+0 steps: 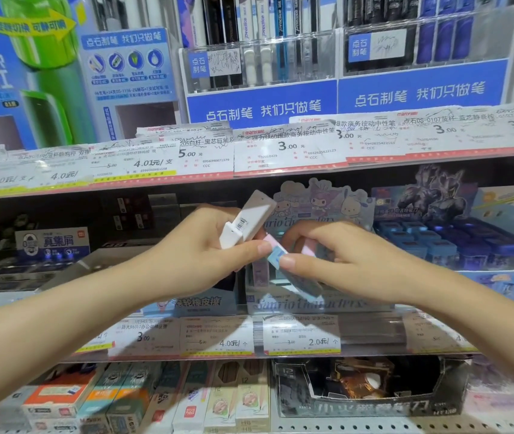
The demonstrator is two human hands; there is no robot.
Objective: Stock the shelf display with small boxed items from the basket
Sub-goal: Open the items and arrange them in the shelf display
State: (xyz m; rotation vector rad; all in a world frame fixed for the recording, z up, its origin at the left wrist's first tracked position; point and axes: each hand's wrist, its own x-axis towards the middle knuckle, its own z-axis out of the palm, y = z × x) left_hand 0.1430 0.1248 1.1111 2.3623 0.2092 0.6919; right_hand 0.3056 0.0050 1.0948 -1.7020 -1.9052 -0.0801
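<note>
Our left hand [199,252] holds a white box [247,219]. Our right hand [327,258] pinches a pink-blue box [276,255] over the display tray [312,303]. A loose pinch could drop it.

two hands [199,255] [337,261] — one white boxed item [249,219], one pastel boxed item [277,256] — three shelf tiers

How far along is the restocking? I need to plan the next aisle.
Done: cannot tell; the cartoon display box is mostly hidden behind the hands. In hand: the left hand holds a white box, and the right hand pinches a pink-and-blue box over that display. Left: placing both; the basket is out of view.
</note>
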